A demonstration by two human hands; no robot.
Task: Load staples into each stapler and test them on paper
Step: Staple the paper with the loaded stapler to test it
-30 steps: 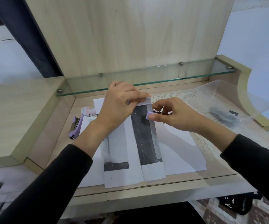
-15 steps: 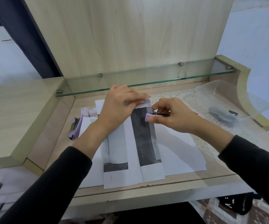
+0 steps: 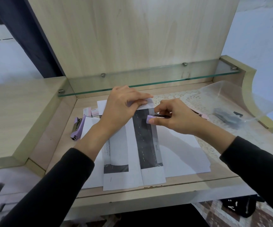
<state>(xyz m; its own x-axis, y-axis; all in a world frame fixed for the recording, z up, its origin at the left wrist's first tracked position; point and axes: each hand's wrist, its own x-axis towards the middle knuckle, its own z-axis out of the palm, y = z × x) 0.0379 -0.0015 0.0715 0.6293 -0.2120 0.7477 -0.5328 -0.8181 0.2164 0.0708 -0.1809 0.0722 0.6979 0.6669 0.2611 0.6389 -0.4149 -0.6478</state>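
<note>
A folded printed paper with a dark strip lies on white sheets in the middle of the desk. My left hand pinches the paper's far top edge. My right hand grips a small lilac stapler whose jaws sit over the paper's right edge near the top. A second lilac stapler lies open on the desk at the left. Two small pink staple boxes stand behind it. A pink stapler shows partly behind my right hand.
A clear plastic tray with dark items sits at the right on a lace mat. A glass shelf runs across the back just above my hands. A raised wooden surface borders the left side.
My right hand has shifted the lilac stapler slightly along the paper's right edge. My left hand keeps its pinch on the top edge.
</note>
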